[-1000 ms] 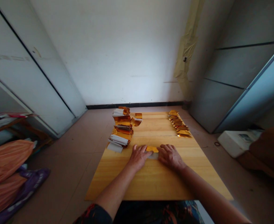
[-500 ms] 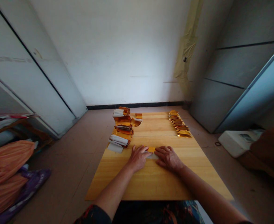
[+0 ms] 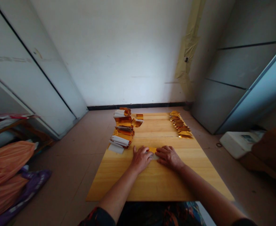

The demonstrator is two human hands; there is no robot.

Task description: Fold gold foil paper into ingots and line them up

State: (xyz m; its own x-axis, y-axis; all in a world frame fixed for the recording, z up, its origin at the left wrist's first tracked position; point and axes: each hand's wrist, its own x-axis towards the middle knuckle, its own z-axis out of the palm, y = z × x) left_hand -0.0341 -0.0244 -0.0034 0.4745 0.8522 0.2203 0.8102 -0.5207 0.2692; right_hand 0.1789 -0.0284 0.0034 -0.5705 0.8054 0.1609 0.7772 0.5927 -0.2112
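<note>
Low on the wooden board, a small sheet of gold foil paper [image 3: 153, 150] with a pale grey-white back lies between my hands, partly folded. My left hand [image 3: 141, 158] grips its left end, thumb and curled fingers at the paper's edge. On the other end, my right hand [image 3: 170, 157] keeps its fingers bent over the paper, thumb tucked near the lower edge. The fingers cover both ends of the sheet. Bundles of gold foil paper [image 3: 124, 135] sit at the board's left edge, and a row of folded gold paper pieces [image 3: 179, 124] runs along the right.
The wooden board [image 3: 161, 185] reaches from my lap toward the white wall [image 3: 128, 56]. Orange cloth [image 3: 8, 163] and a purple bag [image 3: 27, 191] lie at the left. A grey cabinet [image 3: 232, 69] and a white box [image 3: 236, 144] stand at the right.
My left hand's fingers and thumb have curled in closer at the paper's left end, and its forearm has shifted slightly right. My right hand has barely moved.
</note>
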